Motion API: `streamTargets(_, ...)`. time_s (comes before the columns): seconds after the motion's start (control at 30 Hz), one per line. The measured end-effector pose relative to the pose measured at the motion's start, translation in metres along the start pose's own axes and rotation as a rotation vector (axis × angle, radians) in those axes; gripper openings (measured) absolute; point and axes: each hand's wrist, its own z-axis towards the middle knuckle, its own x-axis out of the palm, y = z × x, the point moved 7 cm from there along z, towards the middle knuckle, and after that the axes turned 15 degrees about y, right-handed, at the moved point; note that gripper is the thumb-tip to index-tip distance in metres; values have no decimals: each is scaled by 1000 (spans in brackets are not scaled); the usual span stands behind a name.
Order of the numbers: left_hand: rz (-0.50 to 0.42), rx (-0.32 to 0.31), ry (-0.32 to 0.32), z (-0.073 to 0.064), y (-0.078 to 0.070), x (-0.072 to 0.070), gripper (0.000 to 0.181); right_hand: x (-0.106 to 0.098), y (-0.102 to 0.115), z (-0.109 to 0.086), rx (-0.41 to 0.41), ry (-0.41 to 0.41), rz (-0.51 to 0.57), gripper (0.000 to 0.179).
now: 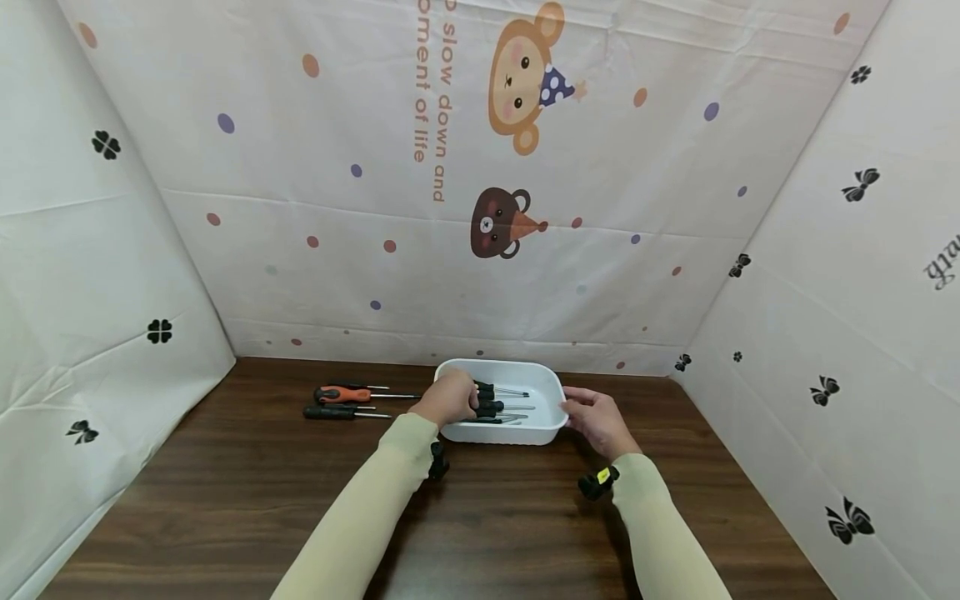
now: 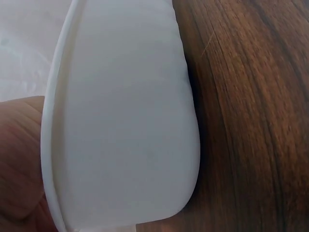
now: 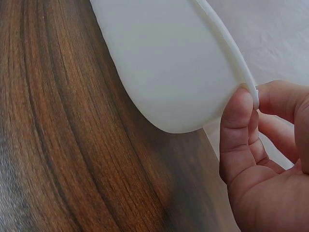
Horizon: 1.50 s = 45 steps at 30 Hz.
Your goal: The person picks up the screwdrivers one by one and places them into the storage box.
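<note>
A white plastic tray (image 1: 543, 421) stands on the table near the back wall, with several black-handled screwdrivers (image 1: 491, 406) lying in it, shafts to the right. My left hand (image 1: 448, 395) reaches over the tray's left end, its fingers bent down by the screwdriver handles; whether they hold one is hidden. In the left wrist view the tray's outer wall (image 2: 125, 111) covers most of that hand (image 2: 21, 164). At the opposite end, my right hand (image 3: 270, 164) pinches the tray's rim between thumb and fingers.
Left of the tray, a screwdriver with an orange and black handle (image 1: 345, 394) lies among several black-handled screwdrivers (image 1: 330, 412) on the brown wooden table (image 1: 495, 517). White printed cloth (image 1: 420, 275) rises behind the table and on both sides.
</note>
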Motion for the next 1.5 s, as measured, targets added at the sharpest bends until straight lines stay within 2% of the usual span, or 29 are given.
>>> streamTargets(0.3, 18, 2, 7, -2, -4, 1, 14, 2, 1, 0, -40, 0, -13, 47)
streamTargets(0.47, 20, -21, 32, 2, -1, 4, 12, 4, 3, -1, -33, -1, -17, 47)
streamTargets(0.67, 3, -38, 45, 6, 2, 6, 20, 4, 3, 0, -14, -8, -15, 46)
streamTargets(1.07, 60, -43, 63, 0, -2, 0, 12, 2, 2, 2, -2, -17, -20, 44)
streamTargets(1.17, 57, -30, 59, -2, -3, -1, 14, 2, 2, 1, 0, -15, -23, 44)
streamTargets(1.33, 48, 26, 37, -7, -4, -4, 36, 1, 2, 0, -10, -9, -28, 47)
streamTargets(1.5, 51, 78, 4, -12, -2, -8, 34, 0, 1, 0, 3, -11, -34, 46)
